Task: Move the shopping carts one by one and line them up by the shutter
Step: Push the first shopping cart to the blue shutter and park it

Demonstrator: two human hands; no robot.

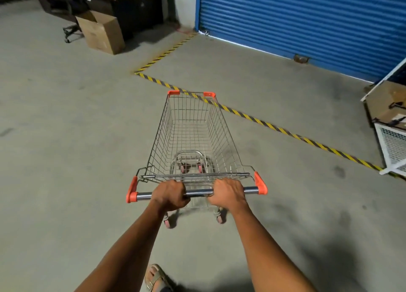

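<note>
Your left hand (170,195) and right hand (227,194) both grasp the handle bar (198,192) of the shopping cart (193,135), its nose over the striped floor tape (274,128) before the blue shutter (307,17).

Dim indoor light falls from above and behind, casting a soft dark shadow on the concrete floor (329,258) at lower right (wide-angle bending curves the edges), with slight overall softness.

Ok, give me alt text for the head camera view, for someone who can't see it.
Both hands, left hand and right hand, grip the handle of an empty shopping cart on a concrete floor. Its front reaches a yellow-black floor stripe; a closed blue shutter lies beyond.
</note>
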